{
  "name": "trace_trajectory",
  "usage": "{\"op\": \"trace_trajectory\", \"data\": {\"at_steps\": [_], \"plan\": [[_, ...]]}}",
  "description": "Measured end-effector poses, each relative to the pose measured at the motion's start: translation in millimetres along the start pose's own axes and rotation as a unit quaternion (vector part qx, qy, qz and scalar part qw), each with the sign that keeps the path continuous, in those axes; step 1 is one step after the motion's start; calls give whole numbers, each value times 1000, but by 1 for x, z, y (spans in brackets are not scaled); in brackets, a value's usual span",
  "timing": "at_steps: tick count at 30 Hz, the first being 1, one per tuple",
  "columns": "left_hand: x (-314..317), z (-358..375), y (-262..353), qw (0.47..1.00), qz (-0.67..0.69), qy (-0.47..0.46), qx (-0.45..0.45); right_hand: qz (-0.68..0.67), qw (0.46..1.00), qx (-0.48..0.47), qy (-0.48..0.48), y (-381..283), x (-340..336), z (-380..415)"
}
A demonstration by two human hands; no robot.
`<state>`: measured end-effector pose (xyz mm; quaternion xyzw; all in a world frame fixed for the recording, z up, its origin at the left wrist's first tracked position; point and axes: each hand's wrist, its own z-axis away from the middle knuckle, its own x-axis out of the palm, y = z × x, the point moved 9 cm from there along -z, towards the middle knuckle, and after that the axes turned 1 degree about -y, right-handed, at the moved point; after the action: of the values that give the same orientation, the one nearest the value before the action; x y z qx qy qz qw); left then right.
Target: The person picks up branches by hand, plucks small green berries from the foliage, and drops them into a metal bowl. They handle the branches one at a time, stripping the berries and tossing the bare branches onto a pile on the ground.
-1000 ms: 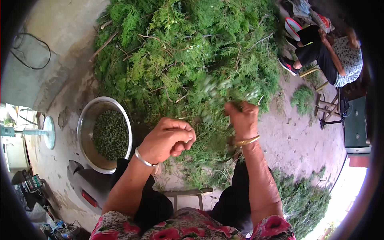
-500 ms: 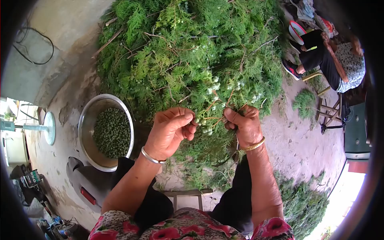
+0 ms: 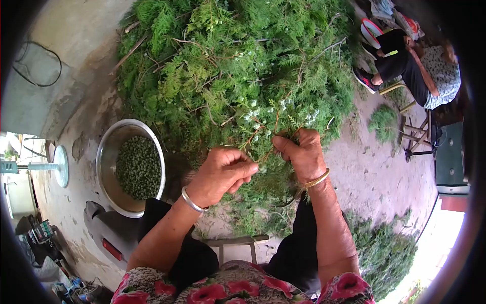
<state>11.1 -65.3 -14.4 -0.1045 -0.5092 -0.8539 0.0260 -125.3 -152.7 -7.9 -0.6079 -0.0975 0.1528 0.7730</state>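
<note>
A brown-stemmed sprig with pale green cones (image 3: 254,125) stands out in front of a large heap of green branches (image 3: 202,86). My right hand (image 3: 301,153), with a gold bangle at the wrist, pinches this sprig. My left hand (image 3: 226,172), wearing a silver bangle, is closed with thumb and fingertips together at the sprig's lower left end; whatever lies between those fingertips is too small to make out. To the left, a metal basin (image 3: 105,175) holds a mound of small green cones (image 3: 139,167).
A seated person (image 3: 438,71) is at the upper right, near a red-rimmed bowl (image 3: 371,31). A wooden stool (image 3: 417,134) stands below them. More cut greenery (image 3: 385,253) lies at lower right. A pale green fan (image 3: 61,166) is at far left.
My left hand has turned, its thumb and fingers now pressed together beside the sprig's lower end. My right hand and the sprig have shifted slightly left. The whole view has moved a little.
</note>
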Motion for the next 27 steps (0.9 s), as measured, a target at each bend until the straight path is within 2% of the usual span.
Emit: {"op": "trace_trajectory", "data": {"at_steps": [2,4,6,8,10,13,14,16,21,22,24,27], "plan": [[5,4,-2,999,7,-31,-36,21,1000,-8,3,0,-3,-1],[9,7,-15,987,111,-36,-111,43,999,-17,7,1,-8,-5],[7,12,-17,984,122,-53,-119,91,994,-43,53,1,-21,-9],[11,18,-19,969,187,-92,-134,80,991,-67,88,-7,-37,-13],[10,17,-23,965,217,-74,-129,-12,995,-29,96,-6,-44,-13],[6,10,-16,955,289,-22,-60,-41,995,-12,90,-3,-34,-10],[8,7,-16,955,289,-21,-60,-54,994,-6,90,-1,-31,-9],[4,1,-12,966,258,7,-4,-62,994,0,86,0,-24,-7],[10,-8,-15,975,211,-15,69,-28,999,7,46,7,-10,-4],[11,-8,-15,975,210,-16,68,-29,998,8,47,7,-7,-2],[16,-7,-20,975,223,-2,-5,4,999,-26,35,1,-1,0],[19,-7,-28,961,272,34,-44,41,999,-16,30,8,0,0]]}}
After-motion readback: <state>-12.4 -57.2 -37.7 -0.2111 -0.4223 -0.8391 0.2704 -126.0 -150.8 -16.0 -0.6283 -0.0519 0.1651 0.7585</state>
